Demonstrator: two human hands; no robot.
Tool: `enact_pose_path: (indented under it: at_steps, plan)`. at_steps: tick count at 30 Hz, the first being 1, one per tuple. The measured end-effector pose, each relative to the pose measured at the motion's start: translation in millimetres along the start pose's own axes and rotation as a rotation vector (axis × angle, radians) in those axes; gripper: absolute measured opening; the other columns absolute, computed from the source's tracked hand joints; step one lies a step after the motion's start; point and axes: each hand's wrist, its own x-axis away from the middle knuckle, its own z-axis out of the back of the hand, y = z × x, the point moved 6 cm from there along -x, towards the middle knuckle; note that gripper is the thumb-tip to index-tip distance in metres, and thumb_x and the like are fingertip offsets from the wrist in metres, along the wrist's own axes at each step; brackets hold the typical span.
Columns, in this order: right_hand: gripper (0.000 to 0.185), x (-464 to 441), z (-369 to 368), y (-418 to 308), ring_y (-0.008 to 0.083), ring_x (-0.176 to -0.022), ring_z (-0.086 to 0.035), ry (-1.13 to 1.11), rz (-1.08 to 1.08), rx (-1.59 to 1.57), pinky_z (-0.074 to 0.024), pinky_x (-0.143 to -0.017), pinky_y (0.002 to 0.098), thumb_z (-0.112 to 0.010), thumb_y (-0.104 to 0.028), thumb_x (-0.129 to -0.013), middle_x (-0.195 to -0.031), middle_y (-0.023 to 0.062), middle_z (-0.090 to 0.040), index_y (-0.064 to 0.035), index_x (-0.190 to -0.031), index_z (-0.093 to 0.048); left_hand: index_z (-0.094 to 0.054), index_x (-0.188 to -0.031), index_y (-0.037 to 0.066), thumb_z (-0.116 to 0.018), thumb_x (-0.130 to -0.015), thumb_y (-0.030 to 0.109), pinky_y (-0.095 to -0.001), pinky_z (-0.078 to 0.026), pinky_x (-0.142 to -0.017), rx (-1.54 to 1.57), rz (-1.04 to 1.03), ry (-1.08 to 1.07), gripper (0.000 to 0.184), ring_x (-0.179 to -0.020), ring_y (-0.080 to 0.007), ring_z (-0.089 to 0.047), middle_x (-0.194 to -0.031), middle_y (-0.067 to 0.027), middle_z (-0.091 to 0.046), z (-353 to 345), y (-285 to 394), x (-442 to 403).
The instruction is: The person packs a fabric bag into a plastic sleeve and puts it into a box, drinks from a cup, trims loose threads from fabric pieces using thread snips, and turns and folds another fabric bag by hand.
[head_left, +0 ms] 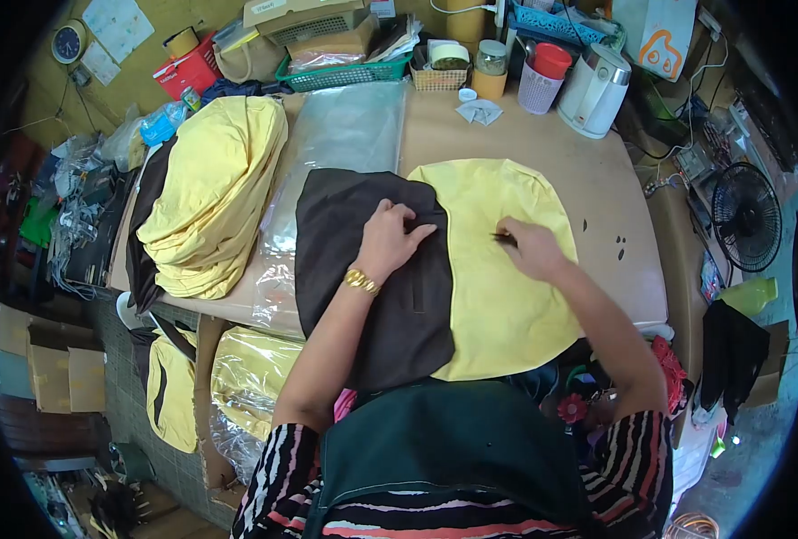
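A sewn fabric piece lies flat in front of me, with a dark brown half [376, 328] on the left and a yellow half [502, 314] on the right. My left hand [390, 238] rests on the brown half, its thumb apart from the bent fingers and nothing seen between them. Over the yellow half, the fingers of my right hand [535, 251] are closed around a small dark pointed tool [505, 239], mostly hidden by the hand. A slit-like welt [418, 289] shows on the brown fabric.
A yellow and brown fabric pile [215, 193] lies at left, beside clear plastic sheets [349, 121]. Along the back stand a green basket [345, 76], jars, a cup holder [540, 88] and an electric kettle [595, 90]. A black fan [746, 216] is at right.
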Motion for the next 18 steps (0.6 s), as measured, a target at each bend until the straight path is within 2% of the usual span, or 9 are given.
enact_pose_path:
  at_steps: [3,4,6,7,8,10,12,14,18]
  plan:
    - [0.028,-26.4,-1.3,39.6,0.0314,-0.08,-0.065,-0.46,-0.349,-0.108,-0.0489,-0.072,0.0412,-0.064,-0.026,-0.087,-0.092,0.0188,-0.065,0.0004,-0.094,-0.058,-0.067,-0.083,0.003,-0.077,-0.078,0.03,-0.0392,-0.052,-0.069,-0.165,0.105,0.02,0.029,-0.074,-0.0277,-0.063,-0.08,-0.0112,-0.059,-16.2,8.3,0.8]
    - [0.028,-37.2,3.5,33.3,0.0314,-0.08,-0.065,-0.458,-0.357,-0.111,-0.0489,-0.072,0.0412,-0.064,-0.026,-0.087,-0.092,0.0188,-0.065,0.0004,-0.094,-0.058,-0.067,-0.083,0.003,-0.077,-0.078,0.03,-0.0392,-0.052,-0.069,-0.164,0.101,0.013,0.029,-0.074,-0.0277,-0.063,-0.08,-0.0112,-0.059,-21.0,6.4,2.2]
    - [0.033,-63.3,8.1,12.0,0.0321,-0.083,-0.065,-0.295,-0.373,-0.013,-0.0485,-0.073,0.0421,-0.065,-0.031,-0.088,-0.091,0.0177,-0.065,-0.0005,-0.098,-0.058,-0.068,-0.08,0.004,-0.077,-0.078,0.028,-0.039,-0.052,-0.068,-0.129,0.11,0.095,0.026,-0.074,-0.0275,-0.063,-0.079,-0.0099,-0.057,-23.6,-1.0,4.3]
    - [0.034,-66.3,0.4,-8.5,0.0331,-0.085,-0.065,-0.083,-0.457,-0.201,-0.0487,-0.074,0.0423,-0.065,-0.033,-0.089,-0.09,0.0172,-0.065,-0.002,-0.102,-0.059,-0.068,-0.078,0.005,-0.076,-0.079,0.025,-0.0383,-0.051,-0.067,-0.067,0.112,0.137,0.022,-0.073,-0.029,-0.063,-0.079,-0.0105,-0.061,-17.7,-0.7,6.7]
    - [0.036,-64.1,-8.2,-25.5,0.0341,-0.087,-0.064,0.13,-0.523,-0.384,-0.0489,-0.075,0.0425,-0.064,-0.035,-0.09,-0.088,0.0168,-0.065,-0.0035,-0.106,-0.059,-0.068,-0.08,0.003,-0.074,-0.083,0.021,-0.0327,-0.052,-0.065,0.073,0.183,0.164,0.019,-0.069,-0.0224,-0.065,-0.077,-0.0083,-0.066,-11.7,-12.1,9.4]
    - [0.035,-56.3,-37.1,-32.9,0.0336,-0.088,-0.065,0.197,-0.528,-0.378,-0.0495,-0.076,0.0422,-0.064,-0.035,-0.09,-0.092,0.0154,-0.065,-0.0062,-0.109,-0.059,-0.066,-0.078,0.0,-0.073,-0.086,0.017,-0.0278,-0.052,-0.06,0.576,0.349,0.132,0.02,-0.062,-0.0134,-0.064,-0.073,-0.007,-0.068,-18.9,-36.2,11.2]
    - [0.034,-40.7,-56.7,-32.9,0.0331,-0.088,-0.065,0.264,-0.543,-0.379,-0.0501,-0.077,0.042,-0.064,-0.035,-0.091,-0.095,0.0141,-0.064,-0.0089,-0.111,-0.06,-0.066,-0.079,-0.001,-0.072,-0.087,0.016,-0.0251,-0.051,-0.06,0.698,0.393,0.115,0.02,-0.062,-0.0104,-0.062,-0.073,-0.0052,-0.068,-21.2,-45.0,12.3]
    - [0.028,-35.0,-58.0,-48.5,0.0296,-0.086,-0.065,0.357,-0.301,-0.272,-0.0508,-0.075,0.0411,-0.065,-0.03,-0.091,-0.101,0.0101,-0.061,-0.0128,-0.113,-0.061,-0.066,-0.081,-0.002,-0.072,-0.088,0.016,-0.0223,-0.051,-0.06,0.823,0.429,0.099,0.021,-0.062,-0.0075,-0.061,-0.073,-0.0034,-0.068,-22.0,-50.2,12.4]
    - [0.031,-35.9,-60.1,-70.2,0.0251,-0.085,-0.064,0.234,-0.177,-0.152,-0.0516,-0.071,0.0383,-0.07,-0.023,-0.085,-0.096,0.0074,-0.056,-0.013,-0.113,-0.062,-0.067,-0.088,-0.001,-0.071,-0.089,0.015,-0.0219,-0.051,-0.072,1.046,0.419,0.12,0.017,-0.077,-0.0089,-0.064,-0.091,-0.0068,-0.071,-24.0,-54.4,14.8]
